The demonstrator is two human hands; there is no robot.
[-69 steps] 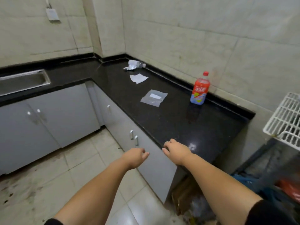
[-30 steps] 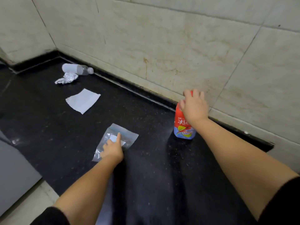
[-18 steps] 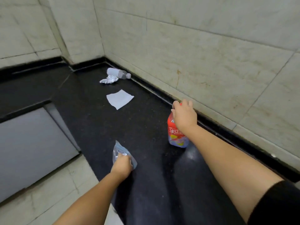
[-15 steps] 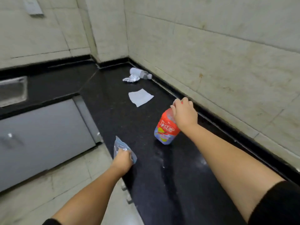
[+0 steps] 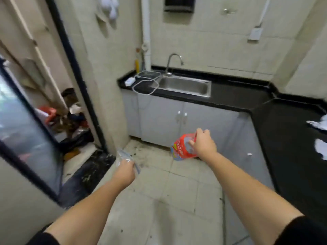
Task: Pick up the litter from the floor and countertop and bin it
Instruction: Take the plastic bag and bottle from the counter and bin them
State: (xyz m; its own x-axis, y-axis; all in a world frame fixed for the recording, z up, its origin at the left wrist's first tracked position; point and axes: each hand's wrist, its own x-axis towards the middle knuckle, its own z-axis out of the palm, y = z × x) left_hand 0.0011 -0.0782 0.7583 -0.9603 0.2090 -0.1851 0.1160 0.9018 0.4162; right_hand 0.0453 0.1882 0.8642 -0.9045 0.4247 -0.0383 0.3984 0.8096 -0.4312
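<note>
My right hand (image 5: pixel 203 144) grips a red-labelled plastic bottle (image 5: pixel 182 147), tilted on its side in the air above the tiled floor. My left hand (image 5: pixel 124 169) holds a clear plastic bag (image 5: pixel 126 159) out over the floor, lower and to the left. On the black countertop (image 5: pixel 283 138) at the right edge lie a crumpled foil scrap (image 5: pixel 318 123) and a white paper (image 5: pixel 321 149). No bin is clearly in view.
A steel sink (image 5: pixel 184 85) with a tap sits in the far counter, with a white cable and plug (image 5: pixel 141 82) beside it. Grey cabinets (image 5: pixel 168 119) run below. A doorway at the left holds a dark bag and clutter (image 5: pixel 70 124). The floor is stained.
Both hands have lifted the bottle and the plastic bag off the countertop. My view has swung left, from the counter to the sink, floor and doorway.
</note>
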